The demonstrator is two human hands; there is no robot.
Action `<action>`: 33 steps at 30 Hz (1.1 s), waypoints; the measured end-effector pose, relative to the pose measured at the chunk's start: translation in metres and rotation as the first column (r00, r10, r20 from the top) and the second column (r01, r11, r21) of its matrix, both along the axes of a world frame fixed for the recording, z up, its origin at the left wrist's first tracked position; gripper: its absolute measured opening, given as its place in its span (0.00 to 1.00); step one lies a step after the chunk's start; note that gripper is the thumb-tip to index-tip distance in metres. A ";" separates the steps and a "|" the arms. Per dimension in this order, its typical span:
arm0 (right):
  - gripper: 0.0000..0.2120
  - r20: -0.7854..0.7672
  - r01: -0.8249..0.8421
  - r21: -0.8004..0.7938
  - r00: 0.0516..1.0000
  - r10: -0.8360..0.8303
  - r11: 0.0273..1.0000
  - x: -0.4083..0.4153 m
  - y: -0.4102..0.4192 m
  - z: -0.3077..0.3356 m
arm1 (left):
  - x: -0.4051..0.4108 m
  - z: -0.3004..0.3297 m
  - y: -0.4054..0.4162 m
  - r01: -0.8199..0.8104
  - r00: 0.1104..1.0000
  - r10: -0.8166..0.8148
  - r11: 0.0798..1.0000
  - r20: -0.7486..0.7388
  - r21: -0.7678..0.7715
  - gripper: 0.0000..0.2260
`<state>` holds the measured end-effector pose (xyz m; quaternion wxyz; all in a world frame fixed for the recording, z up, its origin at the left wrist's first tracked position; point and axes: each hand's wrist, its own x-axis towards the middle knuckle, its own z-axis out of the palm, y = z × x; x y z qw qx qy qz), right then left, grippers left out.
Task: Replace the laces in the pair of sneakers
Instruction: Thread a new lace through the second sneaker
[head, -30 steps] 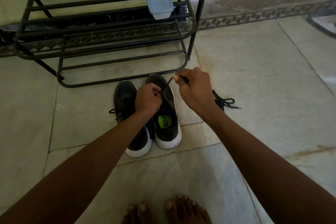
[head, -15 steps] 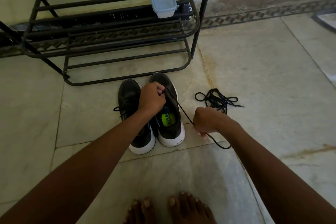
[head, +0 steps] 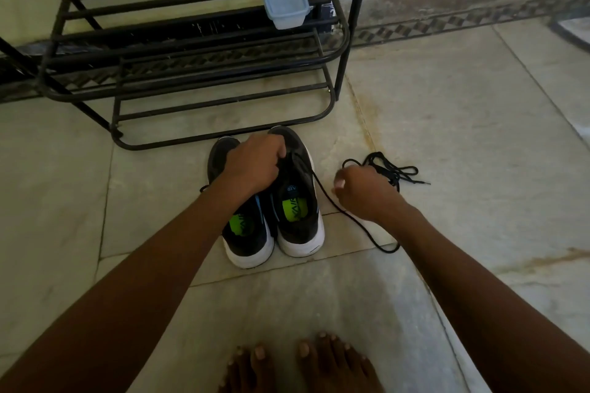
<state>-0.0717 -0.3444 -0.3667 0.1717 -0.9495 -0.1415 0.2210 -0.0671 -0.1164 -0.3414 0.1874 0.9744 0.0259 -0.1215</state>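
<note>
Two black sneakers with white soles and green insoles stand side by side on the floor, the left sneaker [head: 247, 238] touching the right sneaker [head: 301, 226]. My left hand [head: 253, 166] grips the upper and tongue of the right sneaker. A black lace [head: 322, 193] runs out of that shoe, passes under my right hand [head: 367, 193] and ends in a loop on the tile. My right hand is closed on this lace, just right of the shoe. A second loose black lace [head: 396, 169] lies bundled on the floor right behind my right hand.
A black metal shoe rack [head: 191, 73] stands just beyond the sneakers, with a pale blue lidded plastic box [head: 285, 3] on one shelf. My bare toes [head: 300, 364] show at the bottom edge. Pale floor tiles spread to the right, up to a patterned border.
My right hand drew the lace from above the shoe down and to the right, then shifted up toward the bundled lace. My left hand stayed on the right sneaker.
</note>
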 end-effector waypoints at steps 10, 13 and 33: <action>0.10 0.218 -0.018 0.319 0.974 -0.055 0.948 -0.028 0.048 -0.019 | -0.010 0.000 0.018 0.040 0.989 -0.056 0.992 -0.136 -0.120 0.13; 0.07 0.247 -0.005 0.338 0.965 -0.083 0.941 -0.032 0.049 -0.028 | -0.017 0.002 0.017 0.033 0.997 -0.045 0.984 -0.063 -0.178 0.12; 0.15 0.324 -0.012 -0.008 0.946 0.014 1.000 -0.036 0.054 -0.016 | -0.035 0.082 0.016 -0.024 0.979 0.077 0.962 0.187 -0.272 0.10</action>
